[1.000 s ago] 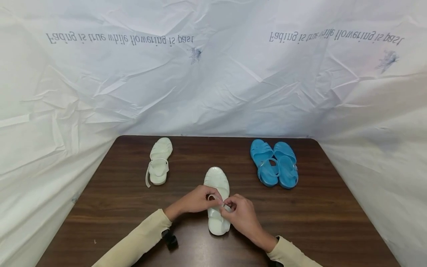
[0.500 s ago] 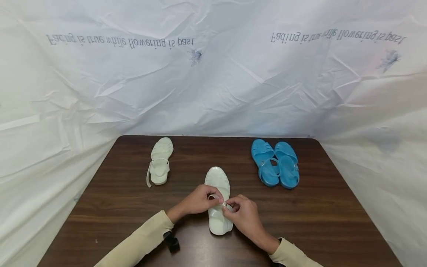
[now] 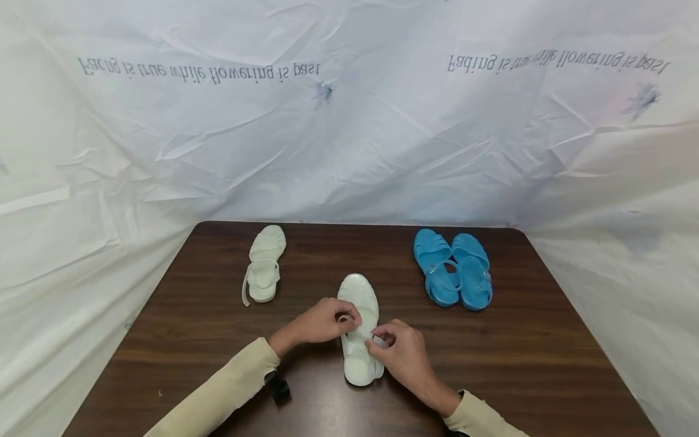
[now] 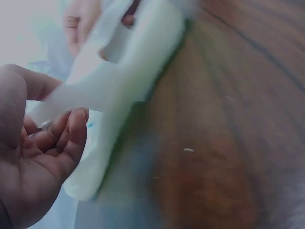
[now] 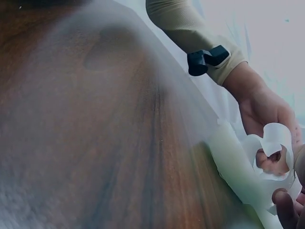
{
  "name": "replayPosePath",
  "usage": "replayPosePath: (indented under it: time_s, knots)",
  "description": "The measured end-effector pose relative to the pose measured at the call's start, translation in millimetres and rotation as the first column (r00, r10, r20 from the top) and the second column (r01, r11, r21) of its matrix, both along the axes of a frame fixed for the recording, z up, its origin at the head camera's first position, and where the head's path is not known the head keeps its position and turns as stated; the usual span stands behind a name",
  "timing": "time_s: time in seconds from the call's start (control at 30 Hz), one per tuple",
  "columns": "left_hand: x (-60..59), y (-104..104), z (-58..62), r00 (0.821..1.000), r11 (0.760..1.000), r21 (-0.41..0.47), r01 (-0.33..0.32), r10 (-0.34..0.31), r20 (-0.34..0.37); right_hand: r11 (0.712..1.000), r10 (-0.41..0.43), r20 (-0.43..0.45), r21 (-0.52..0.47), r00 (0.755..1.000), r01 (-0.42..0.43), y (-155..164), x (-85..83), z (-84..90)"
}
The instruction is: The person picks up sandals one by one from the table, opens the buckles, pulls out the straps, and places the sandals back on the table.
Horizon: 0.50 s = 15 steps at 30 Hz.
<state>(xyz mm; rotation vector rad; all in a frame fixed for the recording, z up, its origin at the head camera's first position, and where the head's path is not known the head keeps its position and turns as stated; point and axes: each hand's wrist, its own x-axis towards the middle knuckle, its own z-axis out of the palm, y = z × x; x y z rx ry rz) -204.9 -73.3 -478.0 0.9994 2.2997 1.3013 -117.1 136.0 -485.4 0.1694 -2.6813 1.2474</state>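
A white sandal (image 3: 357, 367) lies toe-away at the middle of the table, under both hands. At its left side my left hand (image 3: 322, 320) pinches a white ankle strap (image 4: 71, 98) between thumb and fingers. A small shiny metal bit (image 4: 45, 125) shows by those fingers in the left wrist view. Across the sandal my right hand (image 3: 401, 352) has thumb and forefinger together on the strap at the right side; a loop of strap (image 5: 276, 131) curls up near it in the right wrist view. Between the two hands there is now a narrow gap.
Another white sandal (image 3: 264, 267), its strap hanging loose, lies at the back left of the brown wooden table (image 3: 191, 364). Two blue sandals (image 3: 437, 267) stand side by side at the back right. White sheeting (image 3: 349, 152) hangs behind and beside the table.
My left hand has drawn back to the left and slightly away from my right hand, so their fingertips have parted over the sandal. The right hand has hardly moved.
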Motion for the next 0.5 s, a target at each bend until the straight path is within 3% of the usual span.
replayPosePath:
  time_s: [0.13,0.3,0.5]
  knots:
    - [2.6,4.0,-4.2,0.998,0.998,-0.028,0.055,-0.056,-0.037,1.000,0.016,-0.007,0.021,1.000,-0.016,-2.1,-0.4,-1.5]
    - [1.0,6.8,-8.3,0.993,0.996,0.011,0.089,-0.087,-0.084,0.999,0.020,-0.019,0.027,1.000,-0.020,-2.8,-0.5,-3.5]
    - [-1.7,1.1,-6.0,0.997,0.999,0.023,0.027,-0.026,-0.066,1.000,0.006,0.000,0.010,1.000,-0.006,-0.7,1.3,-3.2]
